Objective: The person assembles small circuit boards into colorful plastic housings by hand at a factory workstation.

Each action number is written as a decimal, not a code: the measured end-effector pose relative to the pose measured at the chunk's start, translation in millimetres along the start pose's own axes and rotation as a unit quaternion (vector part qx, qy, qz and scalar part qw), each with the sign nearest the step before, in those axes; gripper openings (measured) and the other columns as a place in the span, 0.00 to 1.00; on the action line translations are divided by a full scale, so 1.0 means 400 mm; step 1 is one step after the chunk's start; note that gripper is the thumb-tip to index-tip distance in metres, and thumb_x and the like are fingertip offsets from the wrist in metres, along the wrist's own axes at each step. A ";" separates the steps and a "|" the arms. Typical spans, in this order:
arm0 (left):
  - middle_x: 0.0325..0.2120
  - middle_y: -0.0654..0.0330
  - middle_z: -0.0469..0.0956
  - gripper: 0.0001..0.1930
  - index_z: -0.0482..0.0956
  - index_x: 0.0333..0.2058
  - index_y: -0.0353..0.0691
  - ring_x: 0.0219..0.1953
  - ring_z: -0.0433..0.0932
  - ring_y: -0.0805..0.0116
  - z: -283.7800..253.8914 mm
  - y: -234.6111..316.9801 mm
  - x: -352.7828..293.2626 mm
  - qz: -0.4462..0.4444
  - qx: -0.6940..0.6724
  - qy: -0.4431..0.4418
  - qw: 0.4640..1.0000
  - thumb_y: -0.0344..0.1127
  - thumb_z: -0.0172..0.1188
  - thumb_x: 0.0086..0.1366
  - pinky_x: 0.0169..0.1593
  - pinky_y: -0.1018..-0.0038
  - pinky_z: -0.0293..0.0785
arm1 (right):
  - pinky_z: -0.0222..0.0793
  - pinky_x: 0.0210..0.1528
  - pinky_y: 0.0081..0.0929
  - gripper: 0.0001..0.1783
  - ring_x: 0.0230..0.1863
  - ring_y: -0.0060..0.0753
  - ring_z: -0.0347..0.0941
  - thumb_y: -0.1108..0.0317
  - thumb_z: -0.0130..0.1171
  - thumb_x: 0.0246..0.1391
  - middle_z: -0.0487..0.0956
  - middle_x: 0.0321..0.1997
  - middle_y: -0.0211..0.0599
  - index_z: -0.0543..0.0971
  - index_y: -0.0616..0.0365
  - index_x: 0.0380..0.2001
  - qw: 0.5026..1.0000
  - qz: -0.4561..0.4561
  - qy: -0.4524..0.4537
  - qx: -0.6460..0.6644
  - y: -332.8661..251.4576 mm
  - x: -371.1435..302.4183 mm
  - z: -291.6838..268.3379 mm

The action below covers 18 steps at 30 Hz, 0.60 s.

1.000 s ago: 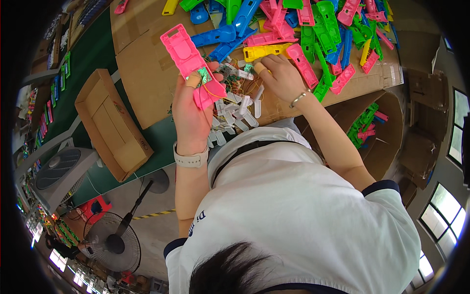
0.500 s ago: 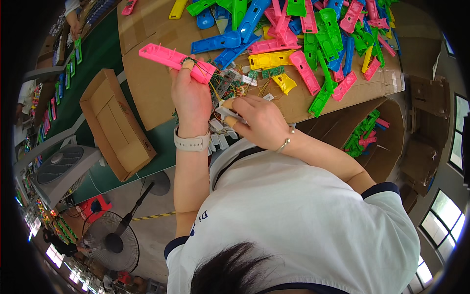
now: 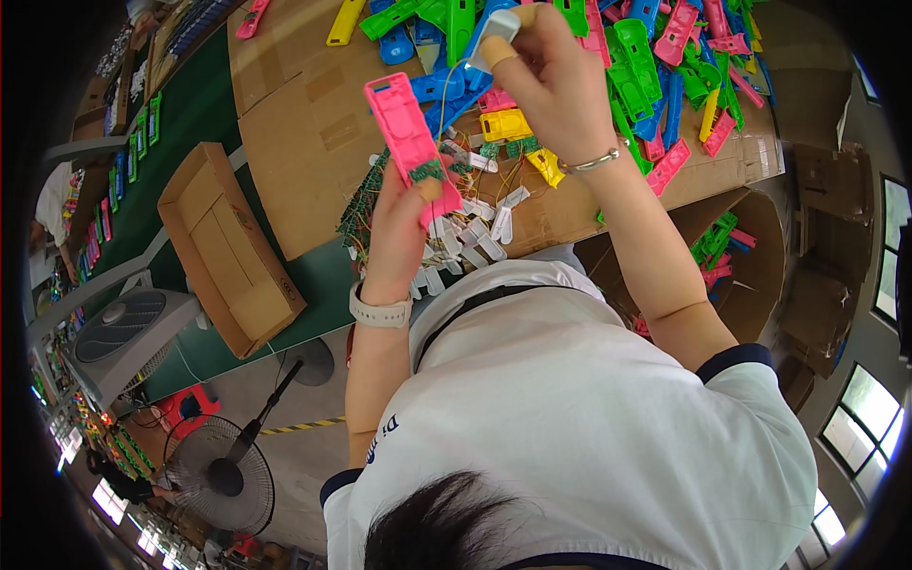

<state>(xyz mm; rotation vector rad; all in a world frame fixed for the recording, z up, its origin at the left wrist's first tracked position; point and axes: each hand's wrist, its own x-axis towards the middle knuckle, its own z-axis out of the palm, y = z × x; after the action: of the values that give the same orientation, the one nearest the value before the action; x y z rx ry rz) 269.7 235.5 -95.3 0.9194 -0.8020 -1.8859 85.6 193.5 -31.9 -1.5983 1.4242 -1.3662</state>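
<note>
Upright in my left hand (image 3: 399, 228), a pink plastic shell (image 3: 397, 109) is gripped by its lower part, with the thumb over a small green circuit board (image 3: 425, 171) on it. My right hand (image 3: 567, 95) is raised to the upper right of that shell and pinches a white plastic part (image 3: 500, 36). From this part a thin yellow wire (image 3: 447, 95) runs down toward the board. Below both hands lies a heap of white wired parts (image 3: 475, 237) with green circuit boards (image 3: 359, 204). A yellow shell piece (image 3: 546, 168) rests beside the heap.
Many pink, green, blue and yellow shells (image 3: 632, 71) lie piled on a cardboard sheet (image 3: 285, 142) at the far right. An open shallow carton (image 3: 228, 256) stands on the left. On the right, a larger carton (image 3: 760, 271) holds more shells. A floor fan (image 3: 223, 475) stands lower left.
My right hand has lifted from the heap up and to the right with a white part. The pink shell has turned from slanting sideways to nearly upright, and my left hand has come slightly lower right.
</note>
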 end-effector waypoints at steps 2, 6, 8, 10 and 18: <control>0.43 0.55 0.72 0.20 0.60 0.53 0.35 0.43 0.73 0.67 0.026 0.008 -0.017 -0.008 0.098 0.014 0.995 0.30 0.47 0.61 0.46 0.72 0.70 | 0.68 0.25 0.29 0.10 0.24 0.37 0.72 0.68 0.57 0.49 0.75 0.26 0.37 0.72 0.57 0.36 0.988 -0.037 -0.021 -0.150 0.012 0.004 0.001; 0.44 0.56 0.72 0.17 0.60 0.52 0.34 0.39 0.74 0.70 0.039 0.011 -0.031 0.021 0.184 0.005 0.983 0.29 0.45 0.64 0.44 0.74 0.71 | 0.69 0.27 0.32 0.10 0.29 0.40 0.72 0.69 0.57 0.44 0.72 0.27 0.37 0.72 0.58 0.32 0.942 -0.173 -0.052 -0.284 0.030 -0.012 0.017; 0.43 0.55 0.72 0.17 0.60 0.52 0.34 0.38 0.74 0.70 0.050 0.012 -0.034 0.043 0.246 0.020 0.968 0.28 0.45 0.64 0.43 0.74 0.71 | 0.69 0.30 0.30 0.10 0.34 0.36 0.71 0.70 0.56 0.39 0.70 0.28 0.35 0.73 0.57 0.30 0.892 -0.231 -0.076 -0.380 0.034 -0.020 0.026; 0.42 0.55 0.73 0.17 0.60 0.51 0.33 0.37 0.75 0.69 0.048 0.006 -0.035 0.067 0.306 0.035 0.949 0.28 0.45 0.64 0.41 0.73 0.71 | 0.69 0.30 0.30 0.10 0.32 0.36 0.71 0.70 0.55 0.39 0.70 0.27 0.35 0.74 0.57 0.29 0.874 -0.234 -0.093 -0.416 0.022 -0.016 0.035; 0.36 0.53 0.75 0.23 0.56 0.54 0.31 0.31 0.76 0.68 0.080 0.014 -0.064 0.053 0.595 0.073 0.799 0.27 0.47 0.60 0.34 0.71 0.72 | 0.69 0.27 0.29 0.07 0.29 0.36 0.74 0.68 0.54 0.44 0.75 0.25 0.36 0.75 0.59 0.27 0.844 -0.175 -0.188 -0.471 0.001 -0.016 0.033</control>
<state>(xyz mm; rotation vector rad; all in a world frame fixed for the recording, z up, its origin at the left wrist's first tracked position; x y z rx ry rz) 254.2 261.6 -66.8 1.6593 -1.9545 -1.0198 98.6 196.9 -38.0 -2.6673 1.6998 -0.3822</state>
